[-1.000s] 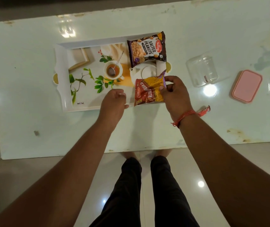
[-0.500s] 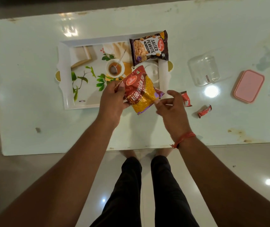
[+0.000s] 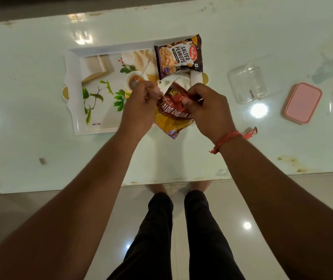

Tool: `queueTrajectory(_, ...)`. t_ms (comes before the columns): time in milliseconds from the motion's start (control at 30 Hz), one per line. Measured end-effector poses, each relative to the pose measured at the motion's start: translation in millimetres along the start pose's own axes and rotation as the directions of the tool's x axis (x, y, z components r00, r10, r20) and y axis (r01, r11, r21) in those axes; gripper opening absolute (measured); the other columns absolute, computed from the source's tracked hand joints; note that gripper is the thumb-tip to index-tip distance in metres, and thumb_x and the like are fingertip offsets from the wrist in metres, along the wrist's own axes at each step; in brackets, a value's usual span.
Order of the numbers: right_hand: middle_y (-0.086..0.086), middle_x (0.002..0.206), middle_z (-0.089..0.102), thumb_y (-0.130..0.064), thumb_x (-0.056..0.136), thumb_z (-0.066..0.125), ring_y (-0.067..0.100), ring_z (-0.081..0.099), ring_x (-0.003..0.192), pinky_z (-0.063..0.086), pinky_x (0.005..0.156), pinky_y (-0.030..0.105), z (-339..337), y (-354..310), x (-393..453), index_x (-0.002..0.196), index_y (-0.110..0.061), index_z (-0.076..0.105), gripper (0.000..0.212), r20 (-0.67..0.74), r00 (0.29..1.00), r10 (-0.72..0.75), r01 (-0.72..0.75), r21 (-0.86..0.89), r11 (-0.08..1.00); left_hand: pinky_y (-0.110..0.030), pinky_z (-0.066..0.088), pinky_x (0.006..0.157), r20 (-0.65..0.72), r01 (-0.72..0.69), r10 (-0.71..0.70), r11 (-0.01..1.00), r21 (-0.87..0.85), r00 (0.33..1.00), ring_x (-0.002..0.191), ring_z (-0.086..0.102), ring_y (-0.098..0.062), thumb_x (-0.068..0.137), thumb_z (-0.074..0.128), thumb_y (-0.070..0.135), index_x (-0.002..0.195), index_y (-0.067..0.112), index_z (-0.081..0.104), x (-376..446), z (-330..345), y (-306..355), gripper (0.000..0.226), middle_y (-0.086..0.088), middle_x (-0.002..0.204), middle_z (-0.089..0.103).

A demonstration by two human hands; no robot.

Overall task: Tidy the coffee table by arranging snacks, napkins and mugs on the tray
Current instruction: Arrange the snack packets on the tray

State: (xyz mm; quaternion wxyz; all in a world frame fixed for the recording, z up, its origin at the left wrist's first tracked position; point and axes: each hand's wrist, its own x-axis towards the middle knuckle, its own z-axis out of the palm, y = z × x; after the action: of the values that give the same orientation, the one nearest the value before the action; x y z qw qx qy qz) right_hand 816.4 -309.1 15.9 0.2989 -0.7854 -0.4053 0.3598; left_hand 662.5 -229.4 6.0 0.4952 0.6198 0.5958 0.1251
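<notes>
Left hand (image 3: 139, 110): fingers pinched on the upper left edge of the bhujia pack (image 3: 173, 116).
Right hand (image 3: 208, 112): fingers pinched on the pack's upper right edge.
Bhujia pack: held between both hands, above the tray's (image 3: 74, 118) 4 o'clock corner and the worktop (image 3: 40, 148).
Peanut pack (image 3: 178, 56): lying at the tray's 1 o'clock corner.
Clear tub (image 3: 248, 83): on the worktop, at 3 o'clock from the tray.
Pink lid (image 3: 303, 103): at 3 o'clock from the tub, apart from it.
</notes>
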Motion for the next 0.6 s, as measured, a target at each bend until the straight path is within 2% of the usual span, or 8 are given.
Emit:
queueTrajectory(67,-0.005,0.093,0.064,-0.027,0.095,0.061,0.012,0.061,0.088,0.046,0.064,0.014,1,3,1,0.095,-0.016,0.063,0.011,-0.062,0.995,0.075,-0.07,0.073,0.995,-0.033,0.052,0.085,-0.071,0.113,-0.111,0.993,0.02,0.991,0.093,0.066,-0.015,0.105,0.039,0.037,0.11,0.011,0.06,4,4,-14,0.034,0.001,0.103,0.068)
queueTrajectory(100,-0.004,0.095,0.065,-0.027,0.096,0.059,0.014,0.062,0.091,0.048,0.067,0.017,2,6,2,0.093,-0.017,0.061,0.011,-0.087,0.99,0.11,-0.101,0.104,0.989,-0.034,0.053,0.082,-0.071,0.173,-0.176,0.984,-0.048,0.982,0.091,0.067,-0.018,0.105,0.038,0.036,0.106,0.01,0.06,6,7,-20,0.034,-0.003,0.102,0.069)
queueTrajectory(200,0.0,0.094,0.068,-0.029,0.095,0.057,0.019,0.066,0.095,0.058,0.078,0.035,7,11,6,0.08,-0.025,0.054,0.016,-0.089,0.971,0.22,-0.196,0.225,0.955,-0.035,0.059,0.079,0.058,0.33,-0.327,0.902,-0.279,0.943,0.091,0.072,-0.02,0.105,0.041,0.03,0.095,0.017,0.063,10,16,-26,0.027,-0.006,0.104,0.073)
queueTrajectory(300,0.005,0.091,0.067,-0.026,0.096,0.056,0.023,0.067,0.093,0.06,0.081,0.045,9,12,10,0.072,-0.023,0.048,0.025,-0.038,0.952,0.303,-0.279,0.296,0.913,-0.044,0.06,0.086,0.114,0.391,-0.374,0.88,-0.269,0.92,0.094,0.073,-0.023,0.099,0.046,0.036,0.092,0.026,0.067,16,23,-26,0.024,-0.003,0.104,0.074)
queueTrajectory(367,0.004,0.089,0.065,-0.022,0.096,0.056,0.023,0.067,0.091,0.06,0.079,0.048,10,12,13,0.077,-0.019,0.05,0.021,0.014,0.946,0.323,-0.309,0.335,0.89,-0.042,0.057,0.087,0.111,0.417,-0.402,0.873,-0.254,0.909,0.096,0.069,-0.024,0.098,0.046,0.041,0.094,0.026,0.067,22,25,-25,0.026,-0.003,0.105,0.073)
queueTrajectory(467,0.005,0.091,0.066,-0.021,0.095,0.054,0.031,0.068,0.095,0.059,0.077,0.057,10,14,18,0.076,-0.021,0.051,0.019,0.12,0.934,0.336,-0.356,0.398,0.846,-0.044,0.057,0.09,0.192,0.527,-0.493,0.761,-0.379,0.849,0.101,0.071,-0.023,0.097,0.051,0.047,0.117,0.022,0.068,29,24,-16,0.036,-0.002,0.111,0.074)
queueTrajectory(533,0.009,0.095,0.069,-0.025,0.091,0.054,0.032,0.069,0.095,0.058,0.078,0.058,9,16,21,0.071,-0.025,0.052,0.02,0.147,0.932,0.331,-0.362,0.36,0.86,-0.043,0.058,0.089,0.217,0.518,-0.475,0.715,-0.47,0.853,0.096,0.073,-0.023,0.097,0.056,0.041,0.117,0.015,0.069,33,22,-13,0.035,-0.005,0.107,0.076)
queueTrajectory(600,0.006,0.091,0.07,-0.027,0.09,0.054,0.029,0.07,0.093,0.059,0.079,0.056,7,18,24,0.067,-0.025,0.053,0.024,0.127,0.931,0.343,-0.366,0.333,0.869,-0.036,0.06,0.077,0.181,0.488,-0.464,0.719,-0.495,0.867,0.082,0.073,-0.021,0.098,0.056,0.028,0.106,0.015,0.068,33,19,-11,0.019,-0.004,0.093,0.074)
